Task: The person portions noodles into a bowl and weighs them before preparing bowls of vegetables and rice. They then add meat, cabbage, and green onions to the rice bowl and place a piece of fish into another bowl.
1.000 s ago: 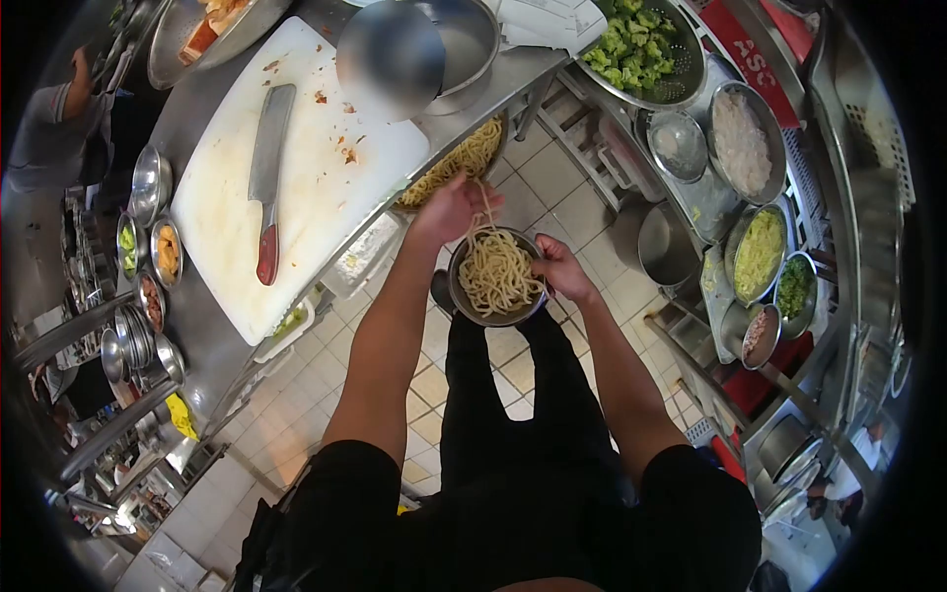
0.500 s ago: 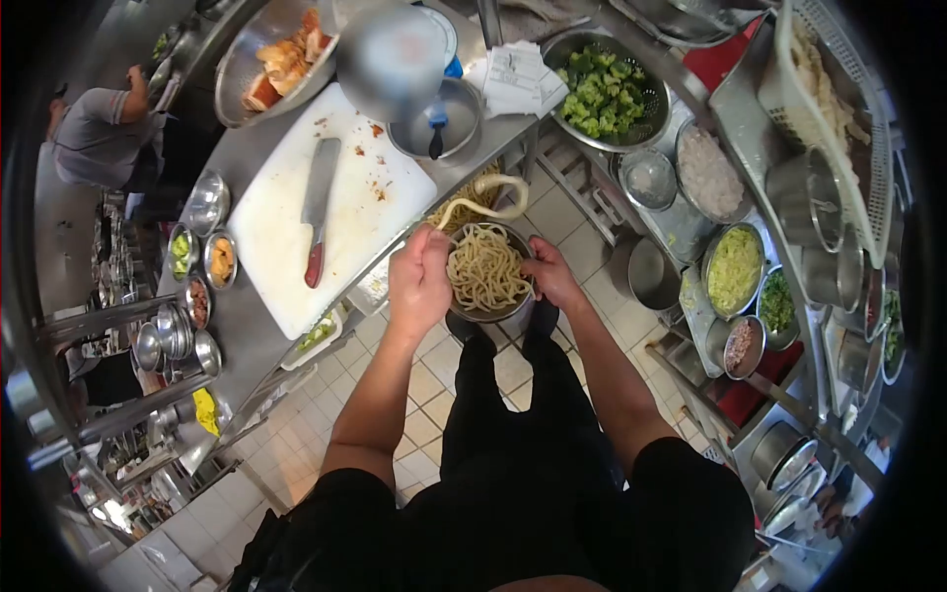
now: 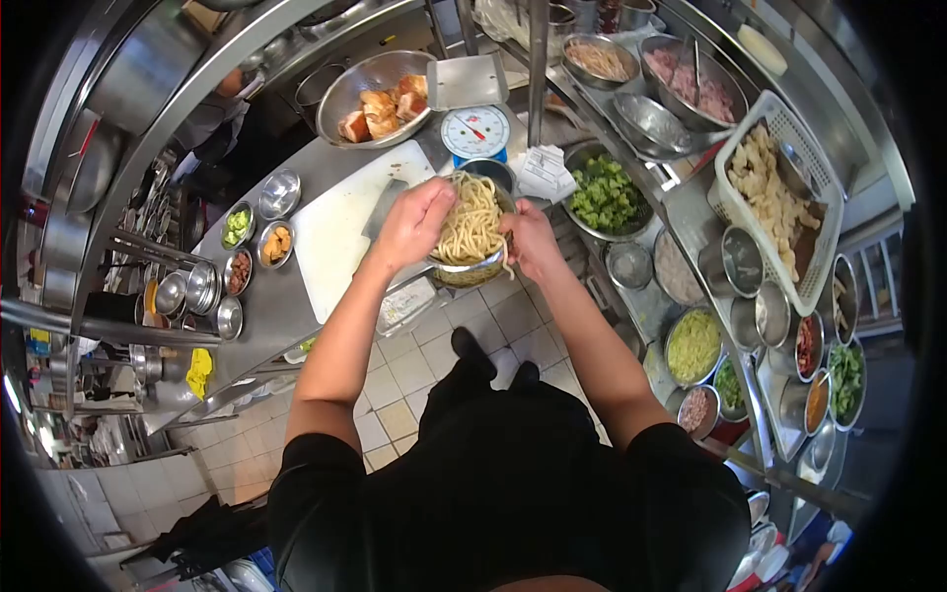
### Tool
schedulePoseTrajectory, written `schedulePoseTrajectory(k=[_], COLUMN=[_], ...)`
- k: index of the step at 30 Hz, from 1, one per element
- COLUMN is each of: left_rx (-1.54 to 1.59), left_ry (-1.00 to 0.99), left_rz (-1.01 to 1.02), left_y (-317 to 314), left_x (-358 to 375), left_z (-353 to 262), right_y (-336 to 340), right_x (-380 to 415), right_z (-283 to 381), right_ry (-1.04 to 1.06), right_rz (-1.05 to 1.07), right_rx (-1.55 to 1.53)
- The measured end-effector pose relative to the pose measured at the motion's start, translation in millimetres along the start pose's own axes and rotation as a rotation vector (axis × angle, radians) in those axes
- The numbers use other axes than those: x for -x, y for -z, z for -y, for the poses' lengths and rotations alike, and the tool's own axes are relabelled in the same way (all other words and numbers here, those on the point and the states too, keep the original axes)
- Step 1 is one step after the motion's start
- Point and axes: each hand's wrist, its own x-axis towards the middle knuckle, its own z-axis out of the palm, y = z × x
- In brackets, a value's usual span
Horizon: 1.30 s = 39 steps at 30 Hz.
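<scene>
My left hand (image 3: 416, 223) is closed on the left side of a metal bowl (image 3: 462, 265) heaped with thick noodles (image 3: 473, 219). At its opposite side my right hand (image 3: 531, 239) also grips the bowl. One noodle strand dangles over the rim near the right fingers. The noodles and hands hide most of the bowl. Behind it, a metal pot (image 3: 488, 170) is partly covered. Left of my left hand, a knife blade (image 3: 386, 205) shows on the white cutting board (image 3: 340, 232); my hand blocks the rest of the knife.
A dial scale (image 3: 475, 132) stands behind the pot, beside a large bowl of meat chunks (image 3: 383, 111). To the right are a colander of broccoli (image 3: 606, 194), a bowl of shredded greens (image 3: 693, 345) and a white basket (image 3: 732, 202). Small ingredient bowls (image 3: 276, 244) sit at the left.
Both hands have raised the noodle bowl and moved it forward toward the pot and scale. The noodles now stand higher and spill slightly over the rim. My view has shifted too.
</scene>
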Motion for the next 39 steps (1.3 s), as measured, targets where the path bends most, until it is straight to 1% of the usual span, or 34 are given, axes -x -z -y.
schedulePoseTrajectory(k=[3,4,5,7,8,9,10,13,16,19,22,25,26,29,30,31,33,34,36,37,38,39], left_rx=[-0.216,-0.392,-0.137,0.403,0.563,0.888,1.348,1.466,1.332,0.916,0.277,-0.36,-0.425,-0.117,-0.126,-0.057,0.083,0.142,0.258,0.225,0.192,0.158], left_ry=[-0.328,-0.379,-0.321,-0.199,-0.108,0.032,0.062,0.195,0.383,0.303,-0.011,-0.264,-0.291,-0.153,-0.087,0.043,0.302,0.384,0.545,0.564,0.581,0.599], left_rz=[-0.158,-0.38,-0.598,-0.995,-1.038,-0.823,-0.711,-0.495,-0.498,-0.547,-0.421,-0.141,-0.212,-0.26,-0.259,-0.248,-0.228,-0.185,-0.093,-0.057,-0.022,0.014], left_y=[23,33,39,44,38,25,10,7,21,67,95,113,116,112,107,102,93,90,85,86,89,90], left_x=[-28,-32,-35,-44,-47,-51,-60,-69,-95,-133,-182,-205,-208,-221,-230,-237,-251,-262,-283,-288,-293,-298], left_z=[-10,-15,-5,43,82,101,102,98,157,123,123,131,127,131,146,151,156,165,180,177,171,167], right_y=[-30,-39,-48,-67,-76,-82,-88,-102,-101,-98,-90,-81,-77,-68,-64,-61,-73,-80,-86,-86,-85,-88], right_x=[-17,-27,-34,-49,-56,-66,-78,-100,-130,-158,-178,-206,-213,-232,-238,-241,-217,-204,-192,-188,-188,-187], right_z=[31,38,45,65,71,76,78,90,92,101,106,103,104,105,106,105,124,137,151,158,168,177], right_ry=[0.045,0.051,0.057,0.081,0.106,0.134,0.161,0.209,0.263,0.289,0.281,0.304,0.298,0.263,0.244,0.223,0.113,0.058,0.088,0.101,0.112,0.165], right_rz=[0.036,0.039,0.039,0.036,0.025,0.036,0.047,0.038,-0.003,-0.063,-0.106,-0.18,-0.185,-0.185,-0.179,-0.174,-0.249,-0.286,-0.379,-0.425,-0.413,-0.383], right_rx=[-0.01,-0.023,-0.032,-0.05,-0.059,-0.055,-0.051,-0.031,-0.024,-0.003,0.003,0.007,0.034,0.116,0.147,0.179,0.352,0.438,0.629,0.726,0.821,0.876])
